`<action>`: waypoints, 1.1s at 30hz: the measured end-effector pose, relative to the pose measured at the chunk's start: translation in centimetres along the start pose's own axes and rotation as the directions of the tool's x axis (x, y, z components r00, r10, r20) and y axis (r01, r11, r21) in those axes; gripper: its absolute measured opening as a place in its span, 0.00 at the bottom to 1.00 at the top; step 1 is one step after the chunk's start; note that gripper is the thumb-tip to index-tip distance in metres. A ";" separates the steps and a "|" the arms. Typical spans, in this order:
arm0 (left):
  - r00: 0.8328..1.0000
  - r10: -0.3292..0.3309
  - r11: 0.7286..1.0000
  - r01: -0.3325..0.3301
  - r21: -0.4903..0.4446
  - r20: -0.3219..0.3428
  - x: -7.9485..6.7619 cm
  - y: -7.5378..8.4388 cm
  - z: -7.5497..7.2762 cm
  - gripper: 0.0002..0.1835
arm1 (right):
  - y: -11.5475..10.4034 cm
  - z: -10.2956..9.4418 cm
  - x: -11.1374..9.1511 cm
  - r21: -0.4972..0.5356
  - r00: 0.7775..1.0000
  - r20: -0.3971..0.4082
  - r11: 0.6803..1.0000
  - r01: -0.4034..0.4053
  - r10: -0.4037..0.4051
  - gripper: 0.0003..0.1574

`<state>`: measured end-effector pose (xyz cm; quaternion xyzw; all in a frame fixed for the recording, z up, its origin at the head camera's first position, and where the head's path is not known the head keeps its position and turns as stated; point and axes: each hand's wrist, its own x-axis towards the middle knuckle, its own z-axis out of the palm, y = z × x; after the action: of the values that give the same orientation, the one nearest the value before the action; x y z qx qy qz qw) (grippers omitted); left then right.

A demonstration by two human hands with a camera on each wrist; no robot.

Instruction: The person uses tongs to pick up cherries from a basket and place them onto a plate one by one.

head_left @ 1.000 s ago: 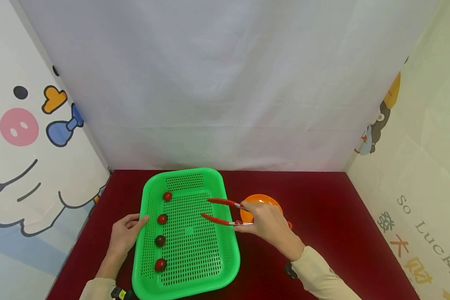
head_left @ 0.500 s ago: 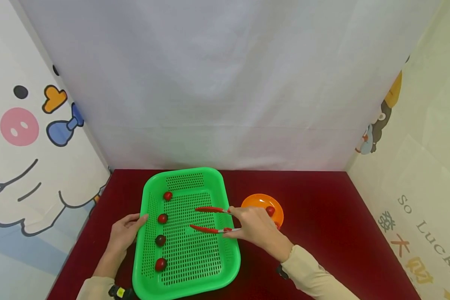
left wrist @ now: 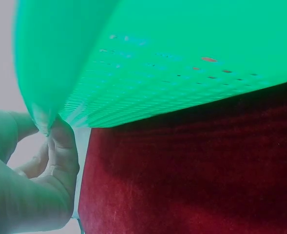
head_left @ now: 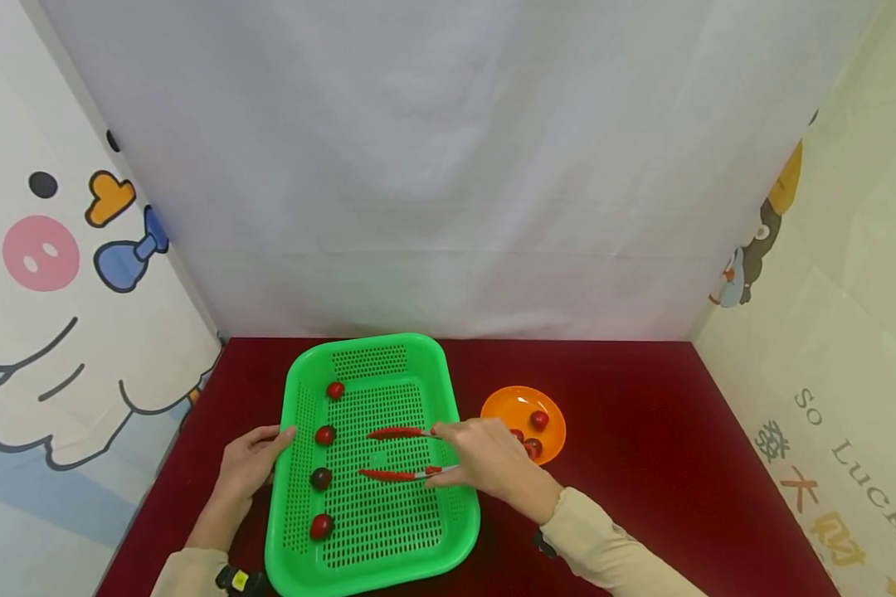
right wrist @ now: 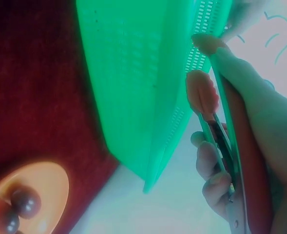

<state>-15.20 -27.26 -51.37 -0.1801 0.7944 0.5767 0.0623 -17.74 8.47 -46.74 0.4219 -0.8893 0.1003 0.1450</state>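
The tongs (head_left: 392,476) lie left to right over the middle of the basket (head_left: 465,531), jaws spread and holding nothing, tips pointing left. Four tomatoes sit along the basket's left side in a row running far to near: a far one (head_left: 335,390), a second (head_left: 324,435), a darker third (head_left: 320,478) and a near one (head_left: 321,526). The tips are apart from the row, about level with the second and third; nothing shows in between.

The right hand (head_left: 485,460) grips the tongs, thumb and fingers wide apart on the two arms, above the basket's right wall. The left hand (head_left: 246,468) pinches the left rim, nearer the row but outside that wall.

The orange plate (head_left: 504,404) stands right of the basket, its near-left edge behind the right hand, with at least three more tomatoes (head_left: 539,419) on it.
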 end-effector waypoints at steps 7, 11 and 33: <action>1.000 -0.005 1.000 0.005 0.006 -0.003 0.1 -0.3 0.0 0.40 | -0.9 0.6 0.7 0.017 0.999 0.016 0.999 0.032 -0.032 0.35; 1.000 -0.010 1.000 0.010 0.011 -0.002 0.1 -0.4 0.0 0.40 | -1.5 1.0 1.0 0.033 0.998 0.046 0.998 0.049 -0.051 0.34; 1.000 0.002 1.000 -0.002 -0.008 -0.001 0.1 -0.2 0.1 0.39 | -4.5 2.8 1.9 -0.014 0.979 0.179 0.995 0.103 -0.099 0.35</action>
<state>-15.21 -27.20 -51.64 -0.1800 0.7923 0.5798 0.0605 -15.86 3.45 -48.46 0.4720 -0.8773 0.0445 0.0748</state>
